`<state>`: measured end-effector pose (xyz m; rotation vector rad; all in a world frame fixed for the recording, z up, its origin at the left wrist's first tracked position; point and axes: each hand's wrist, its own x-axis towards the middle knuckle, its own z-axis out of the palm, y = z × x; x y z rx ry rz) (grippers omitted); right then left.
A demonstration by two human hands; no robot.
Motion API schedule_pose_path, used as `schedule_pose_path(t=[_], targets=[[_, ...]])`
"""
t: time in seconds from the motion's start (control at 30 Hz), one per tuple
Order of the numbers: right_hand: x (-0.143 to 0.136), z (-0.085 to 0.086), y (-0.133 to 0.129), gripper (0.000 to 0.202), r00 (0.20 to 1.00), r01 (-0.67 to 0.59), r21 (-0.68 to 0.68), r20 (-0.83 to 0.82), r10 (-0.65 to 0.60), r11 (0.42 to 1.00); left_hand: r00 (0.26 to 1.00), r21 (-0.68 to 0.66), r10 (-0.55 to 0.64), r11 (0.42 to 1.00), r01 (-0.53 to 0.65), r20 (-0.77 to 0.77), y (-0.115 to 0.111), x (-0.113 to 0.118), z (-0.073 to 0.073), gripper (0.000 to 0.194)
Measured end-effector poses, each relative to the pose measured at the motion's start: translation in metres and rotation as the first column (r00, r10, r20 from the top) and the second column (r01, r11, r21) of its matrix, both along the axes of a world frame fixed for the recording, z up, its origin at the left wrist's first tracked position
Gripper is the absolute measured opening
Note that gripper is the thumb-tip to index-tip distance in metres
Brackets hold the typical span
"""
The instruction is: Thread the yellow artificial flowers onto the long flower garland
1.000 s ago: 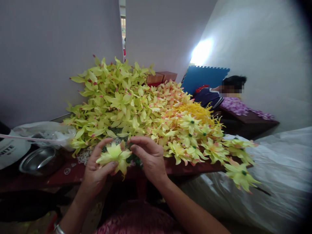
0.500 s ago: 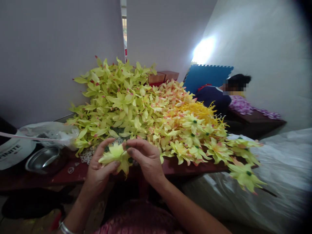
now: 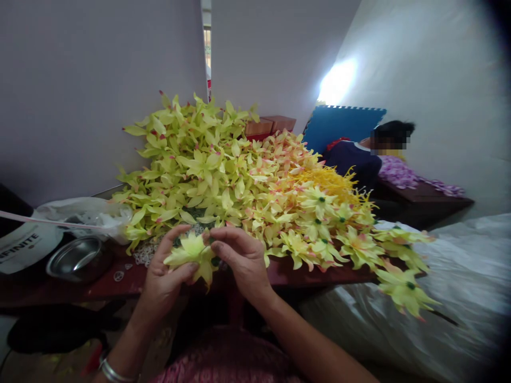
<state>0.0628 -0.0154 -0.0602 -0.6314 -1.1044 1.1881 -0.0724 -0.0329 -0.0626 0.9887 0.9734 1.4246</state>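
My left fingers were closed on a yellow-green artificial flower at the near edge of the bench, its right side facing my right fingers, drawn close together, their hold unconfirmed.

Cannot make out the piece pinched by the right hand, too small. Cannot see most of the left hand behind the yellow flower. Can read only part of the lettering on the container, cut by the left edge. Cannot identify the shadowed dark shape below the table.
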Motion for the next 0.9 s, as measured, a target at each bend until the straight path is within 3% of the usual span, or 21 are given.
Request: schedule_pose_path(t=[0.43,0.5,0.57,0.7,0.8,0.9], targets=[[0.001,0.0,0.002,0.01,0.994,0.016,-0.006,0.105,-0.015,1.0,0.999,-0.019,-0.02,1.0,0.021,0.029,0.0,-0.002,-0.001,0.058],[0.001,-0.001,0.002,0.01,0.98,0.004,0.037,0.197,-0.011,0.999,0.999,-0.018,-0.02,1.0,0.02,0.036,0.0,-0.001,-0.001,0.058],[0.002,-0.001,0.002,0.012,0.949,0.001,0.165,0.311,-0.053,0.986,0.999,-0.011,-0.018,1.0,0.019,0.044,0.0,0.0,0.0,0.058],[0.006,0.001,-0.002,0.018,0.821,0.076,0.491,0.462,-0.334,0.868,0.997,0.011,-0.006,1.0,0.005,0.074,0.0,0.001,0.001,0.06],[0.009,0.001,-0.006,0.027,0.743,0.127,0.624,0.455,-0.491,0.771,0.996,0.015,-0.006,1.0,0.005,0.09,0.0,-0.001,0.001,0.06],[0.01,-0.002,-0.01,0.033,0.686,0.094,0.702,0.468,-0.557,0.705,0.993,0.018,-0.038,0.999,0.036,0.112,-0.001,-0.002,0.001,0.061]])
